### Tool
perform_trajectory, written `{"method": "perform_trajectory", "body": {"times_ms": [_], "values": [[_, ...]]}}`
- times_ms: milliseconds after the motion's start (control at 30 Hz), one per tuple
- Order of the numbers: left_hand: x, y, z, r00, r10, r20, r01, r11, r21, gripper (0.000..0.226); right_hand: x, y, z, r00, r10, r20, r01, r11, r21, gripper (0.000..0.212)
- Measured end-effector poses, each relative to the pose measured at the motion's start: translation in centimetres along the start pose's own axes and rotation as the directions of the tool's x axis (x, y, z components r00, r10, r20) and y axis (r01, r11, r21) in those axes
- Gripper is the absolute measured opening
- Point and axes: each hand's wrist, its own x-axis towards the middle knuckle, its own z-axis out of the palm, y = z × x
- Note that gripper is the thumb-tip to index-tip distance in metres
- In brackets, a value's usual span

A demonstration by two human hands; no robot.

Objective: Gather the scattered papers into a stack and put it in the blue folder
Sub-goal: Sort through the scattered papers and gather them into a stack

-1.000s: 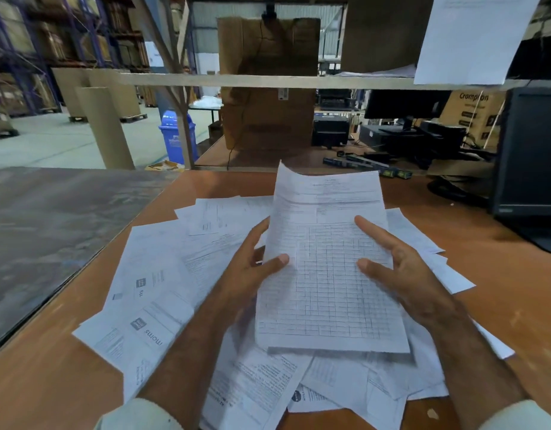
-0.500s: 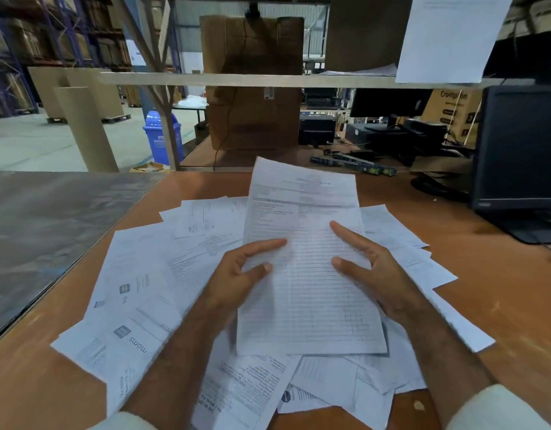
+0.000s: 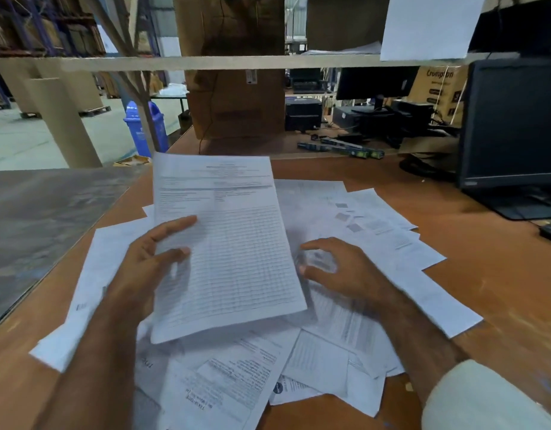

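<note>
White printed sheet (image 3: 227, 243) is held raised by its left edge, pinched by the left hand (image 3: 144, 268); to the right of that grip the right hand (image 3: 339, 268) is spread, fingers relaxed, over scattered papers (image 3: 376, 231); beneath lies the orange-brown table (image 3: 485, 274).

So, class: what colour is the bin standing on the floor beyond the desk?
The bin is blue, seen best in the head view, far left of centre.

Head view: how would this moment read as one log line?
left hand holds gridded sheet | right hand over loose papers | folder unseen
</note>
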Motion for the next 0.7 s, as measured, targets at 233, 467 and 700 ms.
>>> {"method": "perform_trajectory", "body": {"times_ms": [233, 467, 700], "values": [[-0.3, 0.3, -4.5, 0.987, 0.002, -0.16, -0.003, 1.0, -0.007, 0.049, -1.0, -1.7, 1.1, 0.95, 0.044, 0.309, 0.061, 0.945, -0.322, 0.074], [-0.1, -0.9, -3.7, 0.991, -0.093, -0.096, 0.097, 0.995, 0.032, 0.049, -1.8, -0.7, -0.2, 0.954, 0.269, 0.135, -0.17, 0.85, -0.498, 0.077], [0.1, -1.4, -1.5, 0.993, -0.119, 0.007, 0.118, 0.99, 0.081, 0.046, -1.4, -0.2, -1.3, 0.959, 0.26, -0.117, -0.285, 0.876, -0.388, 0.073]]}}
